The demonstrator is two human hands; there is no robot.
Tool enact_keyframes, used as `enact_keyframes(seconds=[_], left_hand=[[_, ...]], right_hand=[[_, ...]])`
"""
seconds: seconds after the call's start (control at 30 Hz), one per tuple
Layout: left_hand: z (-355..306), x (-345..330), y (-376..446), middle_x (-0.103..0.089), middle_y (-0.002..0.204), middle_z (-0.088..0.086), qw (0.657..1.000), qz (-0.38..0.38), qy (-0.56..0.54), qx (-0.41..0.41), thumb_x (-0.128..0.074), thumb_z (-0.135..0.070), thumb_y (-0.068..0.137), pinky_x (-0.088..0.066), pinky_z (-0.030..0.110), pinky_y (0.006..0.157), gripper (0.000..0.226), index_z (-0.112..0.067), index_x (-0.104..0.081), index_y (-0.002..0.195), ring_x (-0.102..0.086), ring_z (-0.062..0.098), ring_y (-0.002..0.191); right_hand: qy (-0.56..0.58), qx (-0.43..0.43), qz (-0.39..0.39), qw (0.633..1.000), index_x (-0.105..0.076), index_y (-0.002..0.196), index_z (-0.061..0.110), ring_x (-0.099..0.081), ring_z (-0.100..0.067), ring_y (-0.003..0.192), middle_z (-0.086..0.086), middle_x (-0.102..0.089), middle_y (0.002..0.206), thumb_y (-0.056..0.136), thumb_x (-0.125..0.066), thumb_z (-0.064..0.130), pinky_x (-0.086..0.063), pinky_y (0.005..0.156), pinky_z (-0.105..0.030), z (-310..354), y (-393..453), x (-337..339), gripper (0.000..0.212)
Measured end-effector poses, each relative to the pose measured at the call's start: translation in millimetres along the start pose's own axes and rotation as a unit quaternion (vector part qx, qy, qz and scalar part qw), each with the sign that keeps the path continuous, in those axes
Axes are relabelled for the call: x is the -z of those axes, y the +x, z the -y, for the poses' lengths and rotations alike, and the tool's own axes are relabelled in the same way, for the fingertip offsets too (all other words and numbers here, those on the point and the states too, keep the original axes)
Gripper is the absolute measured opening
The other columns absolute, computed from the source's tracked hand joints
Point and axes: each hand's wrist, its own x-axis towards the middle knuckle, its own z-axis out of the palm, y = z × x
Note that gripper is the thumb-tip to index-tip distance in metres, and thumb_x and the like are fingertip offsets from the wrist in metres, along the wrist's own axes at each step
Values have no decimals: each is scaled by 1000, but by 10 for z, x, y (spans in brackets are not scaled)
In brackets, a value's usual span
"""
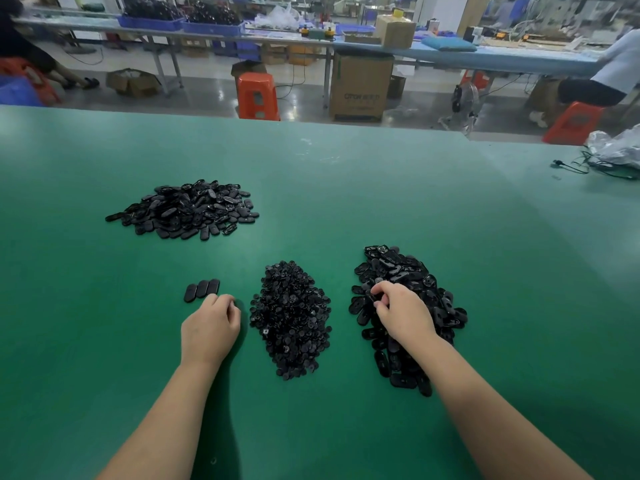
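Note:
Three heaps of black plastic parts lie on the green table. A heap of oval shells sits far left. A heap of small round parts lies in the middle. To the right is a second heap of oval shells. My right hand rests on that heap and pinches an oval piece between thumb and fingers. My left hand lies on the table with curled fingers, just below a row of three oval pieces. What its fingers hold is hidden.
A clear plastic bag and a black cable lie at the table's far right. Beyond the far edge are orange stools, a cardboard box, long benches with blue bins, and seated people.

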Motion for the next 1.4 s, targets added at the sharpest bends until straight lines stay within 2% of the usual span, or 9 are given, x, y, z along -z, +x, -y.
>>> enact_keyframes(seconds=[0.13,0.47,0.67,0.8,0.97,1.13,1.23,1.3,1.4], left_hand=[[8,-12,-1,-55,72,0,1000,-2,-1,1,-61,-13,93,-45,30,44,11,-12,-71,89,-52,24,53],[47,-50,11,-51,69,-4,1000,-4,3,-1,-62,-14,92,-41,27,41,10,-16,-69,85,-50,19,50],[43,-50,17,-52,69,-3,1000,-5,4,0,-63,-13,91,-42,27,41,9,-15,-70,84,-50,21,51],[41,-48,16,-52,70,-3,1000,-2,3,1,-62,-14,92,-43,28,42,10,-16,-70,87,-51,20,51],[36,-45,17,-53,71,-2,1000,4,4,4,-61,-15,93,-45,30,43,11,-16,-70,87,-52,22,52],[33,-45,17,-53,71,-2,1000,8,3,2,-62,-13,92,-45,30,43,10,-14,-70,86,-51,23,52],[20,-37,3,-53,71,-1,1000,5,-4,5,-63,-12,91,-46,31,44,9,-14,-71,86,-52,25,52],[21,-29,5,-54,72,-2,1000,1,-12,-2,-65,-11,90,-46,31,43,8,-14,-72,89,-53,24,52],[36,-15,-13,-58,74,-5,999,0,-28,-46,-66,-10,89,-44,28,42,14,-16,-76,97,-53,20,51]], right_hand=[[-11,5,-4,1000,-66,107,27,-56,-13,75,5,-57,98,100,-57,23,-45,65,-29,-15,10,-4,12],[-149,31,49,987,-53,137,17,-66,-26,96,-3,-50,134,104,-52,35,-48,70,-31,40,74,-89,37],[-130,6,59,990,-55,136,23,-65,-25,96,-3,-50,133,103,-56,36,-45,71,-30,91,150,-82,36],[-102,6,42,994,-58,122,26,-55,-20,82,0,-53,122,100,-59,32,-42,69,-29,82,156,-65,23],[-83,16,28,996,-61,109,24,-63,-18,90,5,-64,106,99,-59,29,-43,68,-29,90,112,-43,12],[164,-17,-21,986,-59,113,21,-62,-10,73,6,-63,84,97,-64,20,-51,66,-28,230,66,52,16],[413,-73,0,908,-59,125,24,-71,-14,70,-3,-66,95,98,-62,7,-61,68,-27,403,-125,-25,32],[470,-90,18,878,-63,122,18,-74,-12,78,-5,-70,100,97,-60,3,-60,71,-22,489,-311,-219,29],[485,-102,-3,869,-67,113,12,-76,-14,79,-4,-75,88,100,-58,6,-62,76,-27,567,-570,-533,16]])
